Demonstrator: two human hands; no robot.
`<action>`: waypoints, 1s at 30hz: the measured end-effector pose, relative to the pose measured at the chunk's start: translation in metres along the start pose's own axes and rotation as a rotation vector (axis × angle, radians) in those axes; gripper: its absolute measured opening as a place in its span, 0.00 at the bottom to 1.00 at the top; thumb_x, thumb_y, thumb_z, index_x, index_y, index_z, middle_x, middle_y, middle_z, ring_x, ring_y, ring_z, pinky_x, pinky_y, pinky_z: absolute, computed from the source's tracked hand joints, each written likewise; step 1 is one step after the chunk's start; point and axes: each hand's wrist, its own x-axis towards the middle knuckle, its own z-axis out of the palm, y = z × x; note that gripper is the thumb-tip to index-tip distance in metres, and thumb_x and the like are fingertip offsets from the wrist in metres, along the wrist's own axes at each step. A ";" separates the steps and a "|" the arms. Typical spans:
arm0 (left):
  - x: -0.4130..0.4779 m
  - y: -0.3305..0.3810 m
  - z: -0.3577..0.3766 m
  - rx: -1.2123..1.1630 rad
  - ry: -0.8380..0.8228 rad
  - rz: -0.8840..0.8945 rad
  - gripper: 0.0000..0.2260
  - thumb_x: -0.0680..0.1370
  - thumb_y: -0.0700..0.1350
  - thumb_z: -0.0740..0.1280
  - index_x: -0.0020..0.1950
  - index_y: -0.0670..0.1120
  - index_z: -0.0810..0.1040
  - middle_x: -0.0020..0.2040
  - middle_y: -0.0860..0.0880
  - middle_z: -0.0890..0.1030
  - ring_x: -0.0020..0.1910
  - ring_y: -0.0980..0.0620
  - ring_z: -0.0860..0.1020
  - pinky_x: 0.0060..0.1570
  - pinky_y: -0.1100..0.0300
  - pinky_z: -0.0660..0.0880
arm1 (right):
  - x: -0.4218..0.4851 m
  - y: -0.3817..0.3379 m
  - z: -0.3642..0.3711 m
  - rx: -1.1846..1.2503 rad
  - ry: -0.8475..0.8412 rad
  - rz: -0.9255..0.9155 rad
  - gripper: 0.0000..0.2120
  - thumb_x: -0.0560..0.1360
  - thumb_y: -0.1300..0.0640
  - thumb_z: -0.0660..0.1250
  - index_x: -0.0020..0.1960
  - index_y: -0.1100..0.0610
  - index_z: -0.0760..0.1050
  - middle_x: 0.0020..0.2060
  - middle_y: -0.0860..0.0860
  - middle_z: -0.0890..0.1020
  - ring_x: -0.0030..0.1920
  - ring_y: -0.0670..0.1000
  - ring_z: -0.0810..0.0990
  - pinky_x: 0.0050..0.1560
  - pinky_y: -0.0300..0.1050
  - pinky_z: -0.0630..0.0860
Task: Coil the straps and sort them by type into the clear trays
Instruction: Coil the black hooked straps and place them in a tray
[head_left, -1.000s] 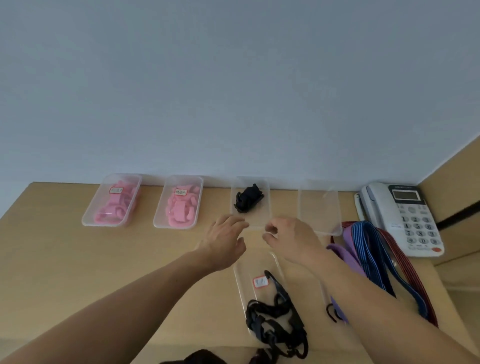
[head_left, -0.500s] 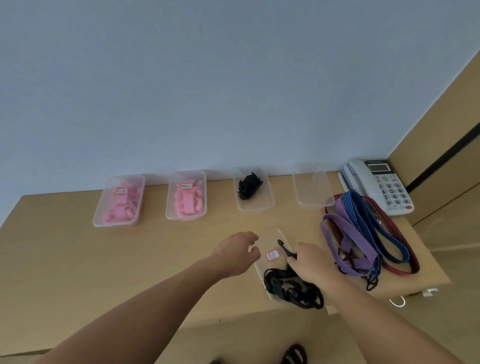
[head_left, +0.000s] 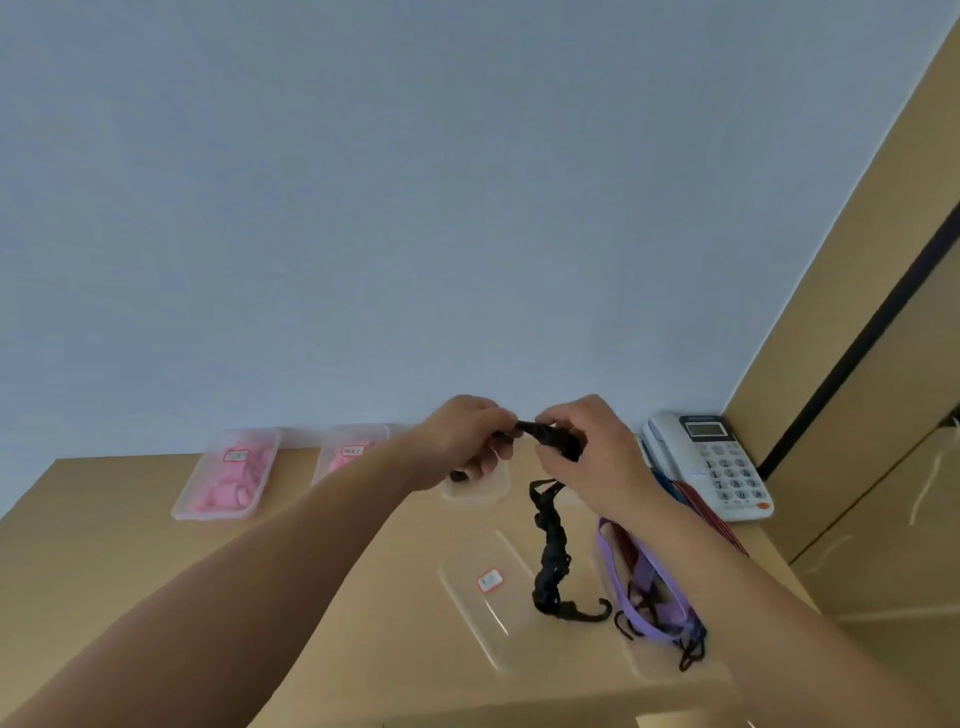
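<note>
Holding the left hand (head_left: 462, 441) up over the back of the worktop (head_left: 130, 545), curling its fingers round one end of the black strap (head_left: 553, 556). Gripping the same bunched end just beside it with the right hand (head_left: 592, 452), fingers closing on it and letting the rest dangle, hook end low between the labelled clear tray (head_left: 483, 582) and the purple strap (head_left: 644, 587). Blocking most of a back-row tray (head_left: 475, 491) with both hands. Sharing the worktop with a tray of pink straps (head_left: 228, 473) far left, a second pink-filled tray (head_left: 353, 452) beside it, and a telephone (head_left: 711, 462) far right.

a white telephone (head_left: 711, 467) sits at the far right corner of the wooden table (head_left: 130, 545), beside the pale wall (head_left: 415, 208).
</note>
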 end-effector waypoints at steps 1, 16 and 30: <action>-0.003 0.008 -0.003 -0.035 -0.034 0.015 0.09 0.81 0.44 0.62 0.45 0.41 0.78 0.32 0.49 0.80 0.27 0.50 0.74 0.30 0.58 0.68 | 0.002 -0.002 -0.006 0.071 0.022 0.005 0.17 0.70 0.56 0.74 0.49 0.36 0.74 0.48 0.40 0.75 0.47 0.38 0.76 0.46 0.25 0.70; -0.036 0.043 0.029 -0.376 0.075 0.262 0.06 0.84 0.42 0.60 0.54 0.40 0.71 0.50 0.44 0.86 0.38 0.45 0.83 0.34 0.59 0.74 | 0.013 -0.052 0.000 0.728 0.262 0.418 0.21 0.82 0.42 0.55 0.44 0.52 0.80 0.27 0.49 0.79 0.25 0.47 0.75 0.29 0.45 0.72; -0.029 0.018 0.025 0.406 0.751 0.467 0.06 0.81 0.47 0.65 0.47 0.46 0.75 0.34 0.50 0.83 0.30 0.49 0.81 0.32 0.56 0.76 | 0.016 -0.083 -0.001 0.606 0.193 0.346 0.17 0.78 0.48 0.62 0.44 0.62 0.75 0.32 0.54 0.82 0.30 0.52 0.84 0.35 0.53 0.79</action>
